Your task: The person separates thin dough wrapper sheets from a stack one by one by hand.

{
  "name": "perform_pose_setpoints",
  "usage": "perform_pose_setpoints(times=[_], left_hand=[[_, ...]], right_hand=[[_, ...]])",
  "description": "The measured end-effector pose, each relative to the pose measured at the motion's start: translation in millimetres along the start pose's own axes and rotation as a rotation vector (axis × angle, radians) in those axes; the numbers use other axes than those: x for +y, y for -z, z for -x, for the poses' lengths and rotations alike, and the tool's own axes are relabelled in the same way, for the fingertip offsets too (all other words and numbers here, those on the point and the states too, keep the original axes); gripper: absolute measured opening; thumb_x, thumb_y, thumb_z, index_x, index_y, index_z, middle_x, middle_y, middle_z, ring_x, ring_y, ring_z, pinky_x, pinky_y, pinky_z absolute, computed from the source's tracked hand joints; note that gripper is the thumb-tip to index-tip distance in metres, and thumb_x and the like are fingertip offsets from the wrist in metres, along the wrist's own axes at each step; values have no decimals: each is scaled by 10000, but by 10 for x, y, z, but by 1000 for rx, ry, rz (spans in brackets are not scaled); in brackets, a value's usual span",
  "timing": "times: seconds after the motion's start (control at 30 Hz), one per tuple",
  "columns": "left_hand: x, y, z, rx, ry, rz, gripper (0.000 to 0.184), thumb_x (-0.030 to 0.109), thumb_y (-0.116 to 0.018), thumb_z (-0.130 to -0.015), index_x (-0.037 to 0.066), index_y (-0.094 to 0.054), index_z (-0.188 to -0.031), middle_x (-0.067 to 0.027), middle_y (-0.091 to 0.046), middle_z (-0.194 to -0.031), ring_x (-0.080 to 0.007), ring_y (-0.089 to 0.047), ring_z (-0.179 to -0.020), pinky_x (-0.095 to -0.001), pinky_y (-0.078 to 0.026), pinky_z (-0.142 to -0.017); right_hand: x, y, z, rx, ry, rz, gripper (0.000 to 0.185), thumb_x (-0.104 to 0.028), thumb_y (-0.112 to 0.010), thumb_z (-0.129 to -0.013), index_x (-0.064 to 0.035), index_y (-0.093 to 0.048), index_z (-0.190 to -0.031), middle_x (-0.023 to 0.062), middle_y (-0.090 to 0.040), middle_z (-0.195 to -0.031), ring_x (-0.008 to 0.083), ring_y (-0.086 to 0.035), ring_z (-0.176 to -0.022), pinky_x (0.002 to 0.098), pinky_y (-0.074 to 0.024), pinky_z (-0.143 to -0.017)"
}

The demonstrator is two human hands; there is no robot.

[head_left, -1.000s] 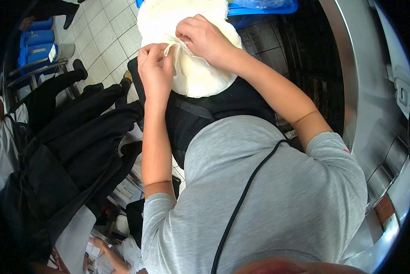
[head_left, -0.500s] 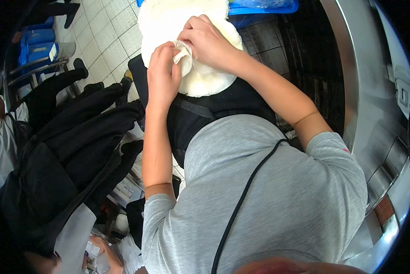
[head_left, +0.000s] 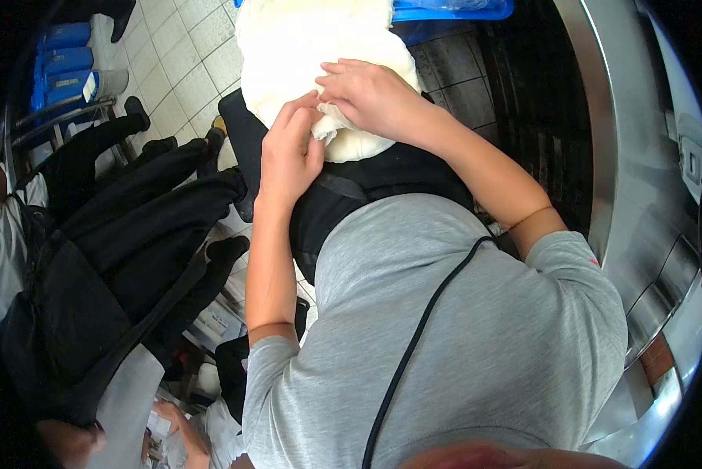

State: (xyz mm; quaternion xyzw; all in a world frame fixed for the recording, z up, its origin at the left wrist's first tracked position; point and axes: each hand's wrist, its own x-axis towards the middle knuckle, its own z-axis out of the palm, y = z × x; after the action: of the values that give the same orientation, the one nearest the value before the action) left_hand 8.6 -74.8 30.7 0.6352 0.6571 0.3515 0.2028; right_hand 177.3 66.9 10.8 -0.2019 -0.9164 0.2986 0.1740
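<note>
A large, soft, pale white slab [head_left: 296, 47] with rounded edges, its material not certain, lies before me and over my dark lap. At its near end a thin, crumpled white piece [head_left: 331, 123] rises between my hands; whether it is part of the slab I cannot tell. My left hand [head_left: 292, 144] pinches this piece from the left with thumb and fingers. Stretched out across the slab, the fingers of my right hand [head_left: 374, 98] lie slightly apart, and its palm side touches the crumpled piece.
Beyond the slab stands a blue tray [head_left: 452, 11] with clear plastic in it. A steel counter [head_left: 632, 172] runs along my right. On the left, people in dark trousers [head_left: 140, 195] are close by, with blue containers [head_left: 65, 66] and a pale bucket [head_left: 112, 82] farther off on the tiled floor [head_left: 198, 39].
Both hands have moved toward me with the crumpled piece. My right fingers, curled before, now stretch out over the slab.
</note>
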Motion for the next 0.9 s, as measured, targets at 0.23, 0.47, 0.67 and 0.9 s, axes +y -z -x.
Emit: perform_pose_setpoints(times=[0.23,0.47,0.67,0.9], left_hand=[[125,33,96,-53,12,38,241,-60,-734,-820,-3,-697,-1051,-173,-773,-1271,-357,-767,-1120,-413,-615,-931],[213,54,154,-99,-22,94,223,-33,-743,-798,-4,-690,-1013,-163,-777,-1180,-359,-770,-1013,-398,-614,-861],[278,110,174,-102,-88,148,234,-18,-711,-744,8,-686,-975,-132,-763,-1062,-345,-750,-854,-400,-610,-729],[405,186,215,-204,-76,284,252,26,-722,-688,24,-690,-937,-120,-743,-962,-333,-728,-765,-378,-584,-677]], right_hand=[[-97,123,104,-118,-21,-57,186,-118,-724,-971,-32,-826,-1101,236,-789,-1264,365,-731,-1263,480,-580,-1093],[-175,293,144,-269,-55,-151,139,-99,-722,-918,-21,-834,-945,236,-798,-930,401,-786,-894,502,-615,-858],[-263,517,139,-403,-47,-285,101,-51,-740,-927,-16,-810,-990,204,-782,-863,372,-761,-761,453,-594,-735],[-374,752,143,-614,-107,-382,97,-78,-743,-928,-9,-804,-958,158,-760,-752,313,-718,-644,407,-559,-644]])
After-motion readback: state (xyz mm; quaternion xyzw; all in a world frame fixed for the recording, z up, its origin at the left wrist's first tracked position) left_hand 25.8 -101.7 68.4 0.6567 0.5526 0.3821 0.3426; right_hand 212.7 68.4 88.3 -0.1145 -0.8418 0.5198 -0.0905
